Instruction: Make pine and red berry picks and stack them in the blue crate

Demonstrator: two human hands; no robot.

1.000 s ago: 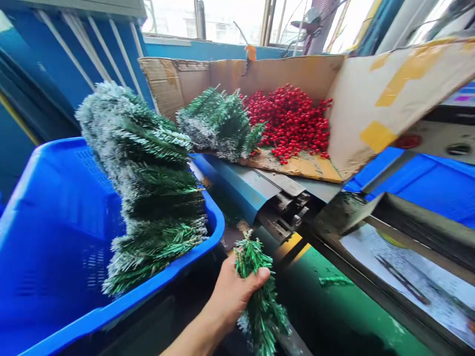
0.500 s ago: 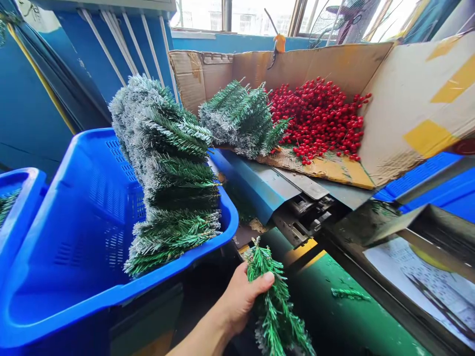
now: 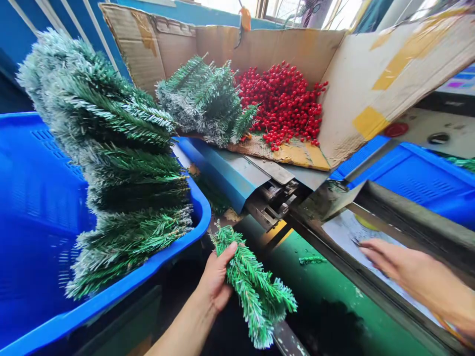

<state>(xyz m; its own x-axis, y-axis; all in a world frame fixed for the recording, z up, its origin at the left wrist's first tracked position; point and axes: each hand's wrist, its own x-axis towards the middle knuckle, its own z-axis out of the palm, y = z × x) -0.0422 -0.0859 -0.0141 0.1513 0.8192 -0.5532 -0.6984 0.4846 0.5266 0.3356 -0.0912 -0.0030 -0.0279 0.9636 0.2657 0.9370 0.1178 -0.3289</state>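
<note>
My left hand (image 3: 218, 277) is closed round the stem end of a green artificial pine sprig (image 3: 256, 291), thumb on top, its frosted branches hanging towards the lower right. At the right, my right hand (image 3: 393, 262) is over a paper sheet (image 3: 339, 230) in a metal tray (image 3: 365, 195). Its fingers are together and slightly blurred, and a thin dark tip, like that of tweezers, pokes out past them. Left of my left hand, a tall stack of frosted pine sprigs (image 3: 129, 163) leans in a blue plastic basket (image 3: 202, 207).
A cut-open cardboard box (image 3: 270, 47) holds more pine sprigs (image 3: 204, 101) and a heap of red berry stems (image 3: 285, 104). Below it are a metal machine part (image 3: 274, 198) and a green surface (image 3: 334, 277) with a small green scrap (image 3: 312, 259). Another blue basket (image 3: 423, 173) stands right.
The view has swung right. My right hand has come in over the tray, onto the thin dark tool lying on the paper. My left hand has turned the sprig so its branches spread rightward.
</note>
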